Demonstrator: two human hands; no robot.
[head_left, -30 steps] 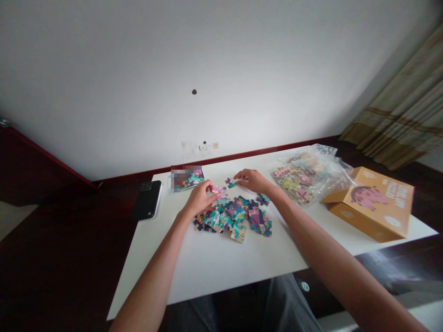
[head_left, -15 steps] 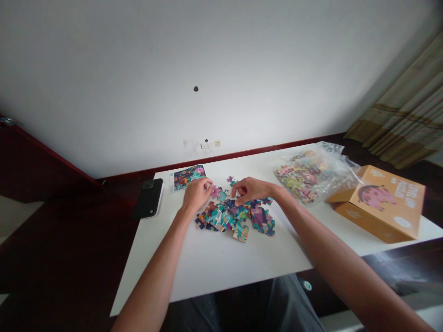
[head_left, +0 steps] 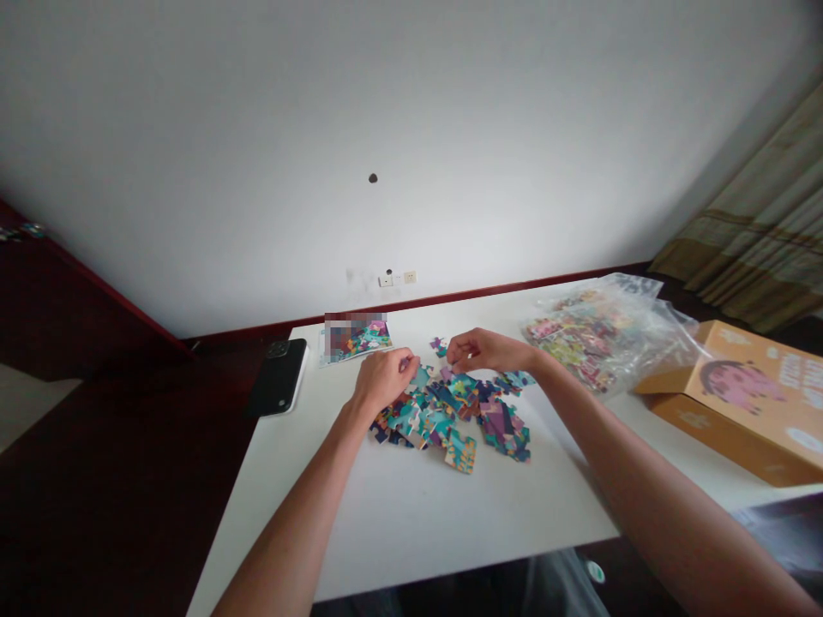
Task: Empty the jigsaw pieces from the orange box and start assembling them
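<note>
A loose heap of jigsaw puzzle pieces [head_left: 424, 416] in teal, navy and purple lies on the white table. At its upper left edge is my left hand [head_left: 387, 377], fingers curled closed; what they hold, if anything, is hidden. Across the heap, my right hand [head_left: 487, 350] pinches thumb and finger together over a small purple puzzle piece [head_left: 446, 374]. A single puzzle piece [head_left: 439, 346] rests just beyond those fingertips. Several joined or overlapping purple pieces [head_left: 502, 426] lie at the heap's right side.
Behind my left hand lies a colourful picture sheet [head_left: 366, 338]. A black phone [head_left: 280, 377] is at the table's left edge. To the right sit clear plastic bags of puzzle pieces [head_left: 582, 334] and an orange puzzle box [head_left: 739, 398] with its flap open. A wall stands behind the table [head_left: 399, 548].
The view has shifted slightly, so the scene sits lower and further right. My right hand has risen off the heap towards its far side. My left hand has moved slightly closer to the heap.
</note>
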